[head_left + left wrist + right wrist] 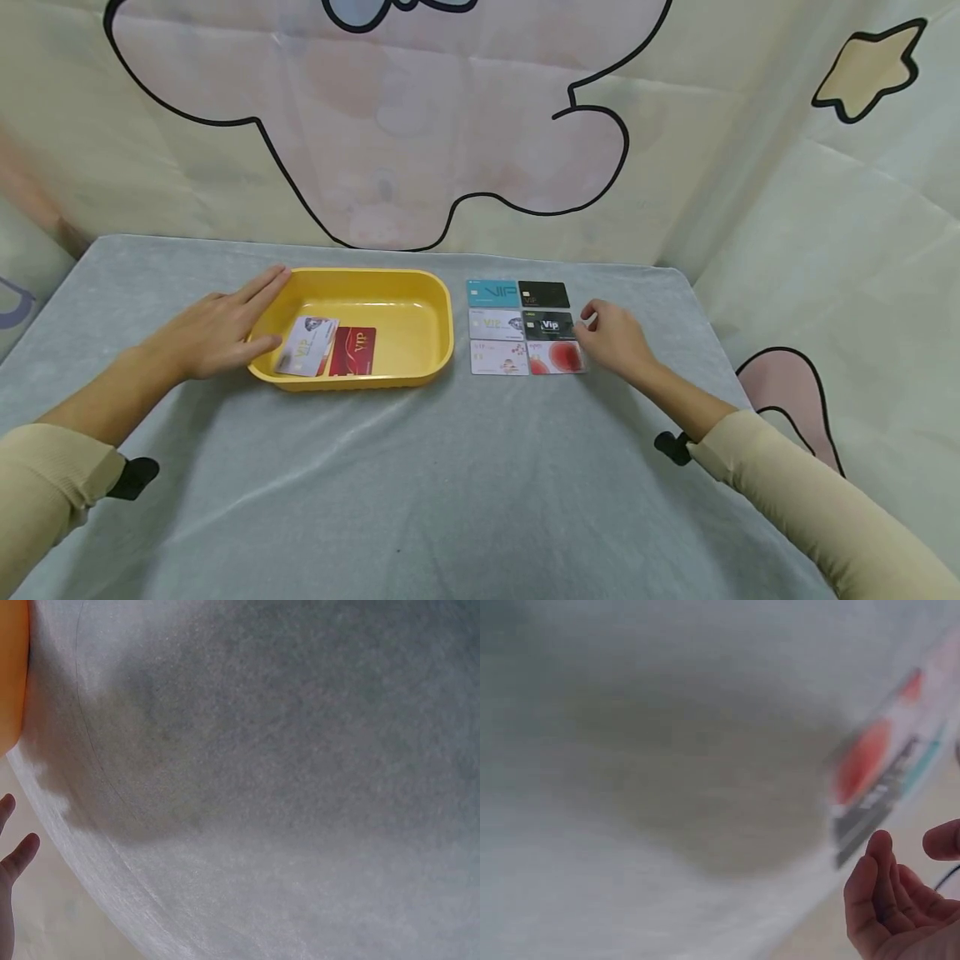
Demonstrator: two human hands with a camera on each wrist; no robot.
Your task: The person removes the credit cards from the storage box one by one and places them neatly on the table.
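Note:
My left hand (217, 329) lies at the left rim of a yellow plastic tray (405, 358), its fingers extended and thumb over the edge. Inside the tray are a white VIP card (307, 346) and a red VIP card (352, 351), partly overlapping something reddish. My right hand (618, 337) is beside the right edge of several cards set out in two columns, fingers bent and thumb apart, with nothing between them. Closest to it are a black Vip card (549, 326) and a white card with red circles (557, 357). The right wrist view shows these cards blurred.
The other laid-out cards are a blue VIP card (492, 293), a black card (543, 294), a white VIP card (496, 324) and a pale pink one (498, 357). A grey cloth (450, 483) covers the table. A printed curtain (420, 125) hangs behind it.

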